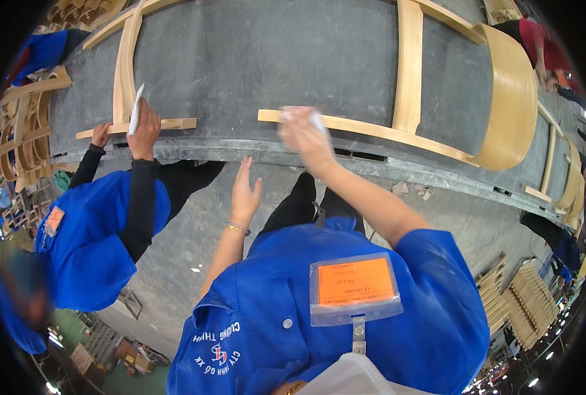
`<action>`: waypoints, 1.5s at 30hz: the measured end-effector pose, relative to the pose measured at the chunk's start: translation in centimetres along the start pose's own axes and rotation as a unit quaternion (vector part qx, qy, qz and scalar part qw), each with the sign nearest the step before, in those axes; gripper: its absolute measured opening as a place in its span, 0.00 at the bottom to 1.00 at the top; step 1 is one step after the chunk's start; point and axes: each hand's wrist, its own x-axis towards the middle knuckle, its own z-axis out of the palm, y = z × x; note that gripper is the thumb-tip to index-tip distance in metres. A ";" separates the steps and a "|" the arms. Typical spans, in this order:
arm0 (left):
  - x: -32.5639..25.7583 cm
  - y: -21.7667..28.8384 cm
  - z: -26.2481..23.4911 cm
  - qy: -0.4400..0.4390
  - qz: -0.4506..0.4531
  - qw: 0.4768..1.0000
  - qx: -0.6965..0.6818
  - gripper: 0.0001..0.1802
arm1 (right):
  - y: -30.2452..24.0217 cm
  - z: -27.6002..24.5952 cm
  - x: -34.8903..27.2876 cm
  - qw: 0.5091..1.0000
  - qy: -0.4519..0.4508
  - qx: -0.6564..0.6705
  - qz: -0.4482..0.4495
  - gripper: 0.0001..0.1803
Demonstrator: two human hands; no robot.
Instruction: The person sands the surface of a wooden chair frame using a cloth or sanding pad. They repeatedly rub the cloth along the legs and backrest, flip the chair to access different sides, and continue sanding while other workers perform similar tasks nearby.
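Note:
A pale wooden chair frame (408, 72) lies on the dark grey workbench (266, 59), its wide curved back panel (507, 99) to the right. My right hand (301, 135) is closed round a white folded sheet (318, 122), pressed against the left end of the frame's near rail (365, 128). Motion smears the fingers, and I cannot tell whether the sheet is sandpaper or cloth. My left hand (245, 201) is held off the bench's near edge with fingers stretched out, holding nothing.
At left a co-worker in blue (102, 230) holds another white sheet (136, 110) above a second wooden frame (125, 72). Curved wooden parts (26, 131) are stacked beyond. Further frames (573, 181) and a person in red (546, 46) are at right. Slatted wood piles (523, 303) stand on the floor.

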 end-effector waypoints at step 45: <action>7.2 4.1 1.5 -0.003 0.117 0.993 0.035 0.40 | -0.7 0.3 -1.2 0.988 -0.078 -0.098 0.091 0.33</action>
